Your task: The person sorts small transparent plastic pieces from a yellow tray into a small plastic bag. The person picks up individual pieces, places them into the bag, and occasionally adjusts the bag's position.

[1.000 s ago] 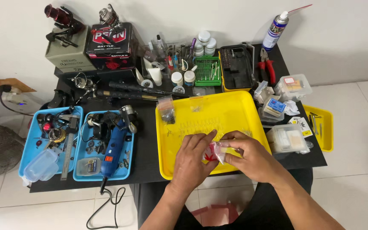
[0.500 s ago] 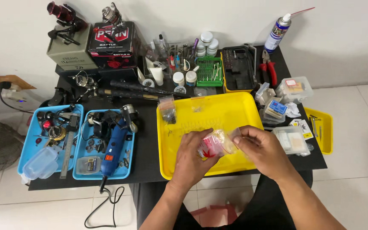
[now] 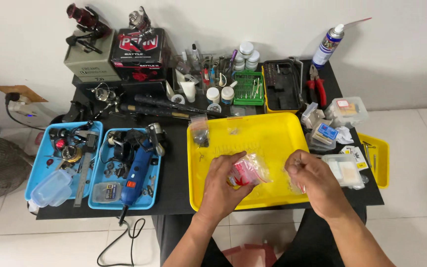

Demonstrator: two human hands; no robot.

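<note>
Two blue trays [image 3: 50, 165] sat at the left of the black surface [image 3: 176, 163], holding reel parts, a steel ruler [image 3: 84, 170] and a blue rotary tool [image 3: 135, 173] with its cord hanging off the front edge. Yellow tray [image 3: 273, 136] lay in the middle. Left hand [image 3: 221, 190] was over the tray's front part, fingers [image 3: 233, 165] clenched on a small clear plastic bag with red print [image 3: 247, 172]; the bag stuck out to the right of the fingertips, just above the tray floor. Right hand [image 3: 315, 183] was just apart from the bag, over the tray's right front corner, fingers curled in on something small and clear, cannot tell what. Clear plastic box [image 3: 344, 170] sat just beside the right hand, red pliers [image 3: 317, 86] at the back right.
</note>
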